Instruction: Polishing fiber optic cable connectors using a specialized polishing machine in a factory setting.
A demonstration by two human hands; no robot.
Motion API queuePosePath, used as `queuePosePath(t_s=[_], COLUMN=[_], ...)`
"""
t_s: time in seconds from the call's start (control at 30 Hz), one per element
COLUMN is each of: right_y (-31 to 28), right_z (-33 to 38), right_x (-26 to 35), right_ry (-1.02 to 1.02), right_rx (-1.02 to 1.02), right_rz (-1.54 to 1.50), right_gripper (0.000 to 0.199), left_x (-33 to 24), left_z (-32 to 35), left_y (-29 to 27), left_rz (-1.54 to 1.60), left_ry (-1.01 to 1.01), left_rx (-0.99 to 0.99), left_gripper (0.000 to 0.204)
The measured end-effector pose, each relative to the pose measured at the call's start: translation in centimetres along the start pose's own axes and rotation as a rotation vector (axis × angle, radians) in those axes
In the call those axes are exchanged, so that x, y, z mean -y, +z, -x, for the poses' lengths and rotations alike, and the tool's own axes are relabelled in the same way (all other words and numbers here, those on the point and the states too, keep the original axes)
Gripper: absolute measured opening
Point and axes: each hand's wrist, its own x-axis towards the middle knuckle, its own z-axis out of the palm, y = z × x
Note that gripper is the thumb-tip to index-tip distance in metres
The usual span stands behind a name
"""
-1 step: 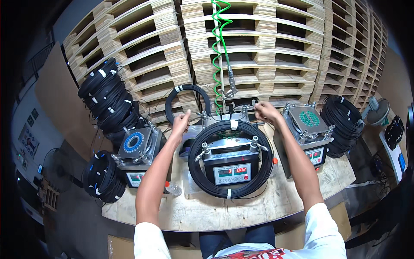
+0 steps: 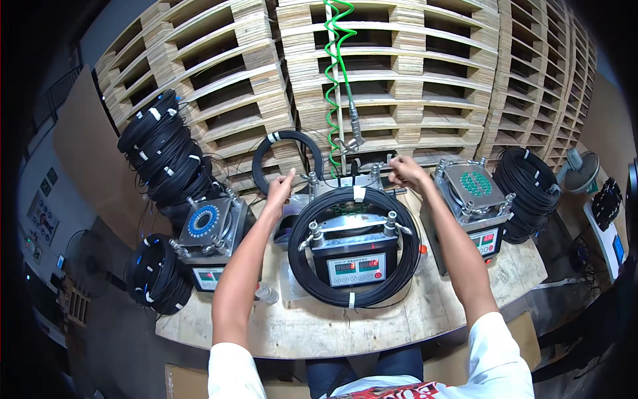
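Note:
In front of me stands a polishing machine (image 2: 355, 256) with a lit control panel. A large coil of black cable (image 2: 298, 266), bound with white tape, lies around it. My left hand (image 2: 279, 190) is closed, thumb up, beside the rear left clamp post (image 2: 313, 179). My right hand (image 2: 407, 173) has its fingers curled next to the rear right clamp post (image 2: 375, 173). Whatever the fingers of either hand grip is hidden or too small to make out. A smaller black cable coil (image 2: 258, 166) leans against the pallets behind my left hand.
Similar machines stand at left (image 2: 212, 229) and right (image 2: 475, 199), topped with blue and green connector rings. Stacked cable coils (image 2: 159, 146) rise at left; more coils (image 2: 528, 193) lie right. A green air hose (image 2: 334, 86) hangs before wooden pallets (image 2: 425, 80). A small bottle (image 2: 267, 293) stands on the table.
The digits on the middle and right machines' panels have changed. Both hands stay almost in place; the right hand's fingers have shifted very slightly. The whole view has moved a little.

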Motion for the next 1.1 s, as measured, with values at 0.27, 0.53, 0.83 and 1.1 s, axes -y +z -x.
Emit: queuePosePath(t_s=[0.27, 0.53, 0.83, 1.1], right_y=[1.2, 2.8, 6.9, 7.9], right_z=[-4.6, -3.9, 0.3, 1.0], right_x=[-1.6, -1.4, -0.5, -1.3], right_ry=[0.249, 0.078, -0.078, -0.157], right_rx=[0.101, -0.301, -0.168, -0.395], right_rz=[-0.154, -0.036, 0.631, 0.420], right_gripper=[0.035, 0.032, 0.078, 0.053], left_x=[5.9, 1.0, -2.9, -3.8], left_z=[-4.8, -3.0, 4.6, 6.2], left_y=[4.9, 4.1, 5.3, 6.0], left_rz=[0.514, -0.244, -0.426, -0.380], left_ry=[-0.148, 0.151, 0.091, 0.147], left_rx=[0.140, -0.058, -0.091, -0.180], left_gripper=[0.039, 0.068, 0.075, 0.077])
